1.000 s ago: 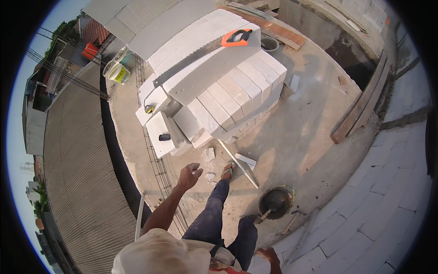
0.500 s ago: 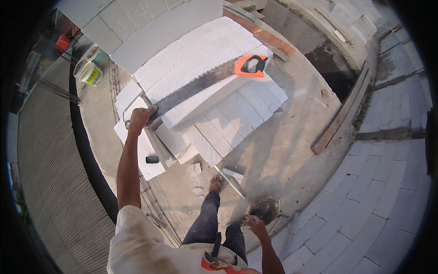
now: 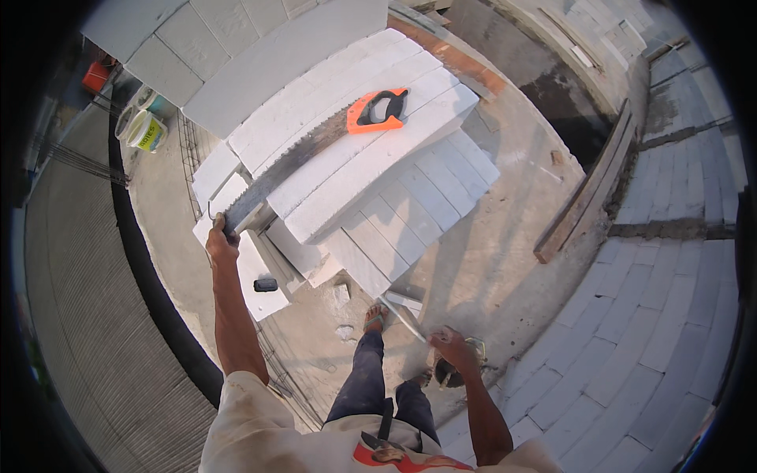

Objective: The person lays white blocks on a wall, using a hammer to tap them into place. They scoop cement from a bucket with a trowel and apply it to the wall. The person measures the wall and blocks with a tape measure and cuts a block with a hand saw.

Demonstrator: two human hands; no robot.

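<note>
Head view: we have our left hand (image 3: 221, 243) stretched out to the tip of the long hand saw (image 3: 315, 146), whose blade lies slantwise across the stack of white blocks (image 3: 378, 169), its orange handle (image 3: 377, 110) at the far end. Our fingers look closed around the blade's toothed end, though we cannot tell how firmly. Our right hand (image 3: 453, 347) hangs low beside our knee, fingers loosely curled just above a dark round bucket (image 3: 451, 369) on the concrete floor (image 3: 505, 260); whether it grips anything we cannot tell. A small dark object (image 3: 266, 284) rests on a lower block near our left arm. We judge the step in hand to be taking hold of the saw; drawing it nearer calls for a careful grip clear of the teeth, then a shift to the handle
</note>
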